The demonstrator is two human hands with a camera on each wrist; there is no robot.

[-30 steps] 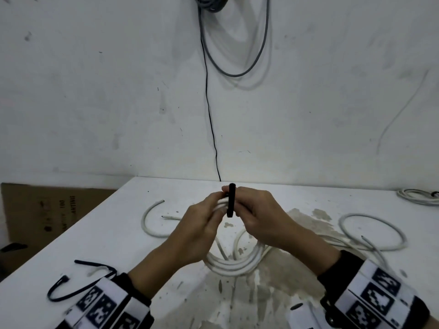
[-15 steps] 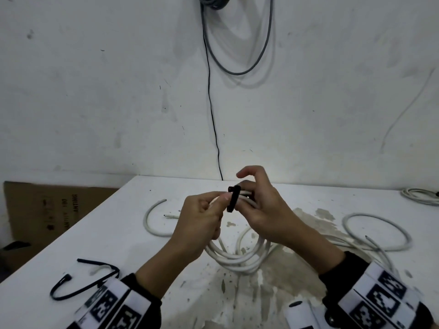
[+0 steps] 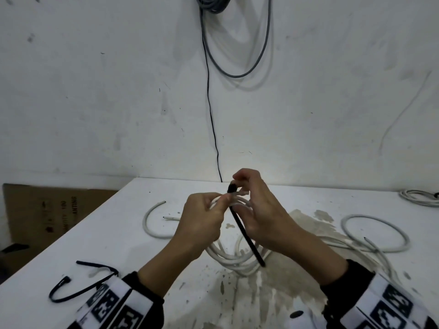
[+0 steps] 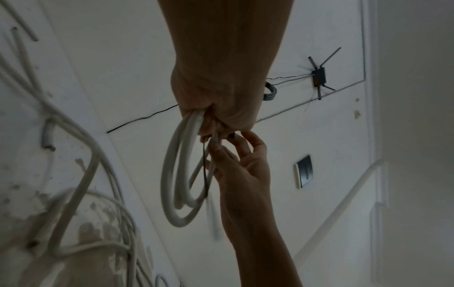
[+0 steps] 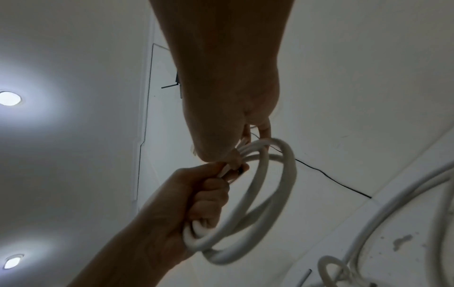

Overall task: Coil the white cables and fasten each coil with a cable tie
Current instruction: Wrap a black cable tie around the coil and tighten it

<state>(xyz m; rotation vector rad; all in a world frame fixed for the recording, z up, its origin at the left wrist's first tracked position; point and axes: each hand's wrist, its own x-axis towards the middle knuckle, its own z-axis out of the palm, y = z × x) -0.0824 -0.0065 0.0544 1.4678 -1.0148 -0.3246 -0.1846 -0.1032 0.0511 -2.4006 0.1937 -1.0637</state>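
1. Above the stained table (image 3: pixel 71 245), both hands hold one white coil (image 3: pixel 231 258) upright between them. The left hand (image 3: pixel 200 222) is curled tightly round the top of the bundle, and the right hand (image 3: pixel 262 216) pinches the black cable tie (image 3: pixel 247 238) at its head where it crosses the loops, with the tail slanting down and free.

2. The likeliest fault: the tie looks wrapped but not cinched, so if the left hand's clamp eases before the tail is pulled, the stiff loops may spring apart and the coil will fan open.

3. A second risk lies in the tail. It hangs loose, and a tug at a skewed angle could slide the tie along the bundle or catch only some of the turns, leaving a strand outside.

4. The loose white cable (image 3: pixel 377 231) lying on the table to the right seems to run toward the coil; if it is the same length, its drag could pull a loop out as the coil is lifted.

5. Hidden: whether the tail has passed through the head cannot be told, since fingers cover that spot in every view.

6. The wrist views are dim and blurred, so the number of turns is probably three or four, no surer.

7. Another black tie (image 3: pixel 78 284) lies at the near left, partly covered by the sleeve, and a further coil (image 3: pixel 419 198) is cut off at the right edge.
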